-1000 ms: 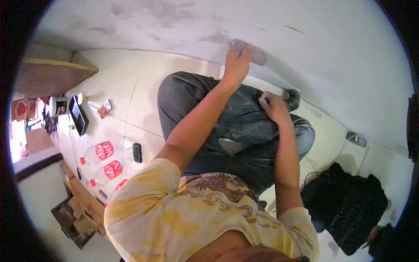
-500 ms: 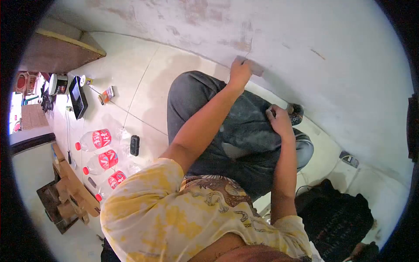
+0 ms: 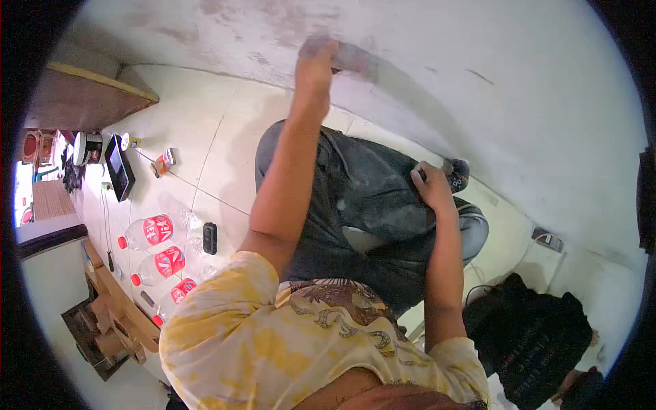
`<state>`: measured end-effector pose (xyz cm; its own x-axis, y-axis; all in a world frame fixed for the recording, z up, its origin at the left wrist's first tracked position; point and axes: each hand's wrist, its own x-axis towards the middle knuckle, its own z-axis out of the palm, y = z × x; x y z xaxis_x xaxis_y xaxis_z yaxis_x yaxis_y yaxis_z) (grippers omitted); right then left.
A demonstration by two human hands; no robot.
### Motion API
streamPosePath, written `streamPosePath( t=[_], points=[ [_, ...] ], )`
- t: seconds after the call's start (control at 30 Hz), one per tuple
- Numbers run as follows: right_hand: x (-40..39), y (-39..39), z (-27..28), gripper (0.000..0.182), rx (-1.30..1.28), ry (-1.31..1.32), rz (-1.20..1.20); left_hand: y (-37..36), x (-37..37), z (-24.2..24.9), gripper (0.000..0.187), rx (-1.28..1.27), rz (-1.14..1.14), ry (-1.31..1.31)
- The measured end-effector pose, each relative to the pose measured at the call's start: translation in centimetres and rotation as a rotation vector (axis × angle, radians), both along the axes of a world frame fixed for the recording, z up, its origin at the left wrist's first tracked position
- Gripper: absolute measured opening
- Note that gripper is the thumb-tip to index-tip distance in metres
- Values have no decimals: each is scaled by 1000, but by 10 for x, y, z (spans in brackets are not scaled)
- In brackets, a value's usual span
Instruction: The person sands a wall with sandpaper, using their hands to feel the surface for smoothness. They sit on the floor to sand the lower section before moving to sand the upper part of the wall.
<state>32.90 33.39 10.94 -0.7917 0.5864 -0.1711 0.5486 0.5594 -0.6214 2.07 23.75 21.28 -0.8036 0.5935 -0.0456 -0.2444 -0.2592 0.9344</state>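
My left hand [image 3: 314,78] is closed around a flat grey rectangular block [image 3: 355,61], which looks like a sanding block and lies against the white wall [image 3: 451,41]. Motion blurs the block and the fingertips. Reddish-brown patches [image 3: 232,34] mark the wall to the left of that hand. On my dusty dark trousers [image 3: 376,184], near the lower leg, rests my right hand [image 3: 434,186], with thumb and fingers apart and nothing visible in it. A dark patterned sock or shoe [image 3: 458,174] shows just beyond it.
Several plastic bottles with red labels [image 3: 158,230] lie on the tiled floor [image 3: 205,137] at left, beside a black case [image 3: 210,238]. Farther off are a black tray [image 3: 119,167] and a bucket [image 3: 89,148]. Black cloth [image 3: 533,335] lies at right, below a socket [image 3: 547,239].
My left hand has moved up and to the left along the wall with the block. My right hand stays on my leg. The whole view has shifted slightly.
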Motion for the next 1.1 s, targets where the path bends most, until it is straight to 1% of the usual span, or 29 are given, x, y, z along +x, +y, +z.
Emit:
streamPosePath(
  t=[0.03, 0.07, 0.13, 0.17, 0.23, 0.3, 0.33, 0.43, 0.47, 0.57, 0.6, 0.67, 0.7, 0.83, 0.87, 0.97, 1.07, 1.1],
  points=[
    [0, 1, 0, 23, -6, 13, 5, -1, -6, 5, 30, 50, -81, -87],
    [0, 1, 2, 23, 1, 8, -4, 1, -3, 1, 30, -29, -100, -76],
    [-3, 0, 4, 22, 16, 10, -21, 5, 4, -25, 31, -188, -133, -44],
    [-4, -1, 5, 22, 12, 7, -22, 8, -8, -48, 30, -247, -393, -58],
    [-6, 2, 7, 22, 9, 0, -20, 5, 5, -27, 28, -223, -115, -79],
    [-5, 4, 5, 21, 29, 17, -4, 4, -9, 4, 28, -153, -134, -38],
    [-1, 1, 3, 21, 32, 16, 4, 2, -13, 8, 28, -124, -144, -28],
    [-4, -1, 5, 21, 10, -56, -7, 1, -19, -6, 26, -176, -142, -13],
    [-6, -2, 12, 21, -40, -29, -18, 0, -20, -23, 26, -213, -149, 27],
    [-8, 0, 13, 21, 10, 15, -14, -4, -26, -51, 26, -394, -159, -23],
    [-7, 2, 8, 22, -37, -14, -29, -7, -26, -41, 29, -255, -132, 12],
    [-4, 3, 6, 23, -17, 14, -31, -8, -22, -17, 30, -160, -64, 63],
    [-2, 1, 7, 23, -8, 23, -35, -8, -19, -13, 30, -112, -33, 84],
    [-3, -2, 12, 25, -10, -27, -30, 3, -3, -42, 25, -333, -115, 17],
    [-3, -3, 12, 25, -22, -25, -33, 5, -9, -51, 24, -281, -68, 129],
    [-7, 1, 12, 25, -36, -13, -43, -1, 0, -17, 21, -137, -24, 117],
    [1, 1, -2, 26, 16, -20, -27, -1, 5, -37, 18, -314, -141, -34],
    [-3, 2, 1, 26, 51, -10, -16, -1, 5, -28, 18, -224, -47, 46]
  ],
)
